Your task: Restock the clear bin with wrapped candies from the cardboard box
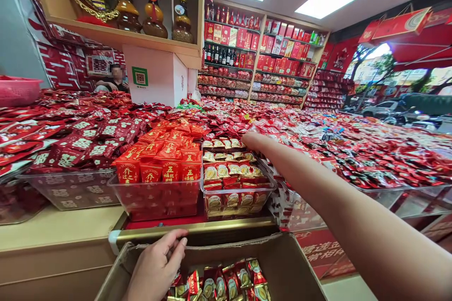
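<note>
My left hand (155, 265) grips the near rim of a cardboard box (282, 263) at the bottom of the view. Several red and yellow candy packets (226, 284) lie in the box. My right arm stretches forward over the display, and my right hand (252, 140) reaches the far end of a clear plastic bin (236, 190) filled with the same red and yellow packets. Whether its fingers hold a packet cannot be told, since the hand faces away. Left of that bin stands another clear bin (155, 197) heaped with red packets.
A wide counter is covered with heaps of red wrapped sweets (370, 150). A pink basket (17, 90) sits at far left. Wall shelves (261, 61) hold red gift boxes and bottles. A person (115, 80) sits behind the counter beside a white box (158, 77).
</note>
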Demonstrator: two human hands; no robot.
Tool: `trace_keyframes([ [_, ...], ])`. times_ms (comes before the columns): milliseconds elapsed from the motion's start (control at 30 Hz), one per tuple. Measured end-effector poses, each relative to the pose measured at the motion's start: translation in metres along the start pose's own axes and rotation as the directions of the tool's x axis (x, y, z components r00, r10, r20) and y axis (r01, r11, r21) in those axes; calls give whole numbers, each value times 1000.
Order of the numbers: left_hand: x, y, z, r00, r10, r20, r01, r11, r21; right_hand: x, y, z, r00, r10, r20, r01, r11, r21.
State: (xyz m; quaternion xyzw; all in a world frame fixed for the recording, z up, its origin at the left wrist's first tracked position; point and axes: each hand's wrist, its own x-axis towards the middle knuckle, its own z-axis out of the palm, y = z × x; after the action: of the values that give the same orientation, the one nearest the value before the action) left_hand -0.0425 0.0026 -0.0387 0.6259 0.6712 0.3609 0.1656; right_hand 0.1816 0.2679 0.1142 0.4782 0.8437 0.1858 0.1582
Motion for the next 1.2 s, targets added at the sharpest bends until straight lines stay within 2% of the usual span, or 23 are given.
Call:
trace_keyframes([
  [167,1,-1,0,998,-14,69,12,999,31,4,-1,1,1000,19,21,-19,1000,-3],
  [300,1,0,0,998,-46,50,45,999,25,9,1,-5,996,54,65,-56,998,18],
  [400,1,-2,-1,995,-57,84,55,998,19,13,3,-11,996,46,72,-49,998,44],
  [633,3,-5,-1,991,-57,119,52,998,43,13,-14,-15,990,-17,-137,37,989,142],
  [800,2,-6,0,993,-52,108,50,999,19,14,-27,-11,986,-48,-162,80,977,197],
  [900,1,-7,0,995,-52,90,52,999,-1,7,-31,-23,978,-16,-209,65,970,232],
  [1000,1,-6,0,996,-34,81,35,999,-5,-24,-45,-48,947,5,-323,89,957,277],
  [1100,1,-5,-2,996,-6,90,2,999,39,-84,-82,-62,902,-97,-420,256,905,340],
  [1167,1,-5,-4,996,25,91,-31,997,69,-131,-118,-50,836,-358,-416,536,698,476],
  [1200,1,-6,-5,995,40,90,-47,996,81,-153,-138,-37,792,-515,-328,603,574,554],
])
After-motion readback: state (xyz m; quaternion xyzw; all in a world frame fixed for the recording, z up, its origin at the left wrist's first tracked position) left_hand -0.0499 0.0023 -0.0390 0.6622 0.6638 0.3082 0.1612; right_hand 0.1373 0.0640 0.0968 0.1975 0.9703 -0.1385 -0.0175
